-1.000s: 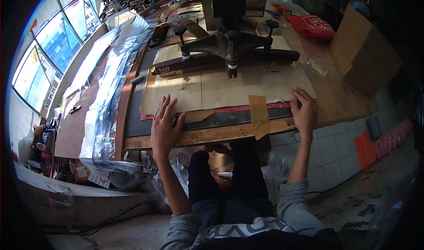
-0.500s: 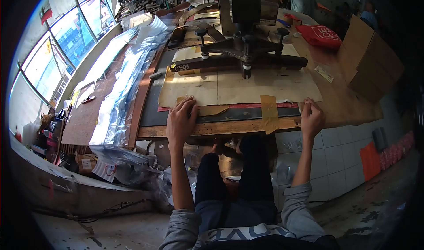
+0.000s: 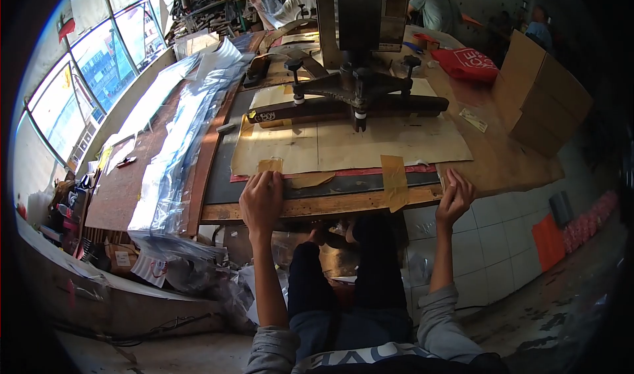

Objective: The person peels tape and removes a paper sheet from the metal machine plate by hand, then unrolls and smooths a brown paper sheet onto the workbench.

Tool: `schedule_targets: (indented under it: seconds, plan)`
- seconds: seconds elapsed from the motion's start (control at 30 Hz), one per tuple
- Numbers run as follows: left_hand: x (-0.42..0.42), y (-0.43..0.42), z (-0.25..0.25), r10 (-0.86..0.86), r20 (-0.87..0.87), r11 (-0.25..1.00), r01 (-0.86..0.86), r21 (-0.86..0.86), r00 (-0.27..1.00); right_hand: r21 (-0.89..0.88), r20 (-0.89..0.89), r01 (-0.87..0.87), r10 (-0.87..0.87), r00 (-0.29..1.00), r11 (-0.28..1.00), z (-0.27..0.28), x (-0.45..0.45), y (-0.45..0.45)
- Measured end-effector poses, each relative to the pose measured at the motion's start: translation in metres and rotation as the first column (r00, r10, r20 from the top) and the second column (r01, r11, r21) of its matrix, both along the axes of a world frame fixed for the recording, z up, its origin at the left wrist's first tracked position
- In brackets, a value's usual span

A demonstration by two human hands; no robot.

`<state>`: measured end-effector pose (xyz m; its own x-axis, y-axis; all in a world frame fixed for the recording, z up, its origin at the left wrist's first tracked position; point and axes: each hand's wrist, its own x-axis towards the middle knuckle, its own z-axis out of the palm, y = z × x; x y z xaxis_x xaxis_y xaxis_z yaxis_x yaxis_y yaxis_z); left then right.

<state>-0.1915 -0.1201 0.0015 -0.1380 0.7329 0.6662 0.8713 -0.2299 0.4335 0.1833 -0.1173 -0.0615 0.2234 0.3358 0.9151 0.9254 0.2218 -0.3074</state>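
Note:
A cream sheet [image 3: 383, 139] lies on a dark wood-edged board [image 3: 228, 199] under a black press head [image 3: 360, 86], with a strip of red material [image 3: 353, 171] showing along its front. At the board's front left, my left hand [image 3: 262, 201] has its fingers bent together, close below a piece of brown tape [image 3: 270, 166]. My right hand [image 3: 455, 197] is closed at the board's front right corner. What either hand holds, if anything, is hidden. Another strip of brown tape [image 3: 394, 184] hangs over the front edge between my hands.
Clear plastic sheets [image 3: 168, 169] lie on the left table. To the right are a red bag [image 3: 465, 65], a cardboard box [image 3: 538, 96] and a small label [image 3: 473, 120]. A person [image 3: 297, 7] holds clear plastic at the back; another person [image 3: 432, 7] is behind the press.
Both hands have moved slightly toward me, from the cream sheet's front edge to the board's front edge. The co-worker at the back has raised a hand with clear plastic. My view has shifted slightly.

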Motion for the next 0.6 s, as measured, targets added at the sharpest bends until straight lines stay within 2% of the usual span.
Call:
schedule_targets:
  seconds: [0.6]
  plan:
    - [-0.0014, 0.0020, -0.0013, 0.002, -0.005, 1.000, -0.002, -0.002, 1.000, 0.000, -0.009, -0.003, 0.003, 1.000, 1.000, 0.0020, -0.0018, -0.0004]
